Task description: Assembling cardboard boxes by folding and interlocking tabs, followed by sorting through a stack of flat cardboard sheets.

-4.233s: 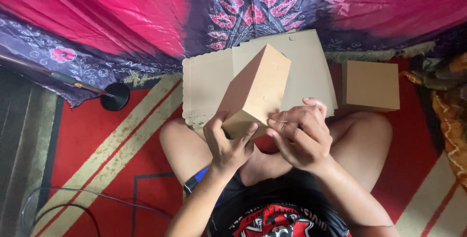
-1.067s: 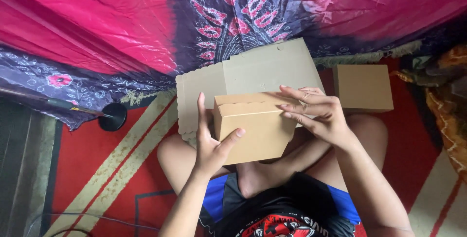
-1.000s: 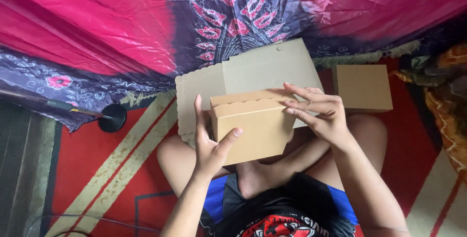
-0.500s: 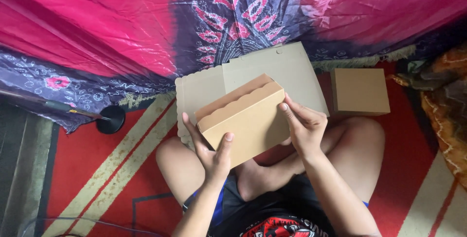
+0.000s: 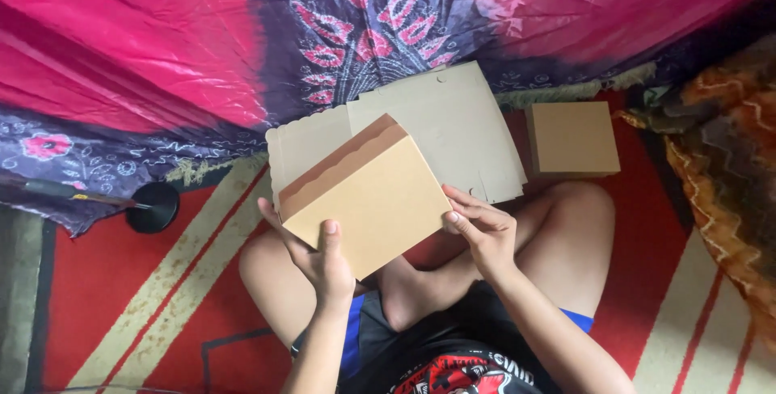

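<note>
- The closed brown cardboard box (image 5: 368, 196) is held tilted above the person's crossed legs, between both hands.
- The left hand (image 5: 317, 258) grasps its lower left corner, thumb laid on the top face.
- The right hand (image 5: 483, 231) presses its fingertips against the box's right edge, fingers bent.
- Flat cardboard sheets (image 5: 453, 131) lie on the red rug (image 5: 97, 289) just behind it.
- A second finished box (image 5: 572, 139) sits to the right, beside the sheets.

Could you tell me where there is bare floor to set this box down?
Bare red rug lies on the left, between the left knee and the black round base. More lies right of the right knee, below the finished box. Straight ahead is crowded: flat cardboard sheets fill it, and both hands hold the box.
</note>
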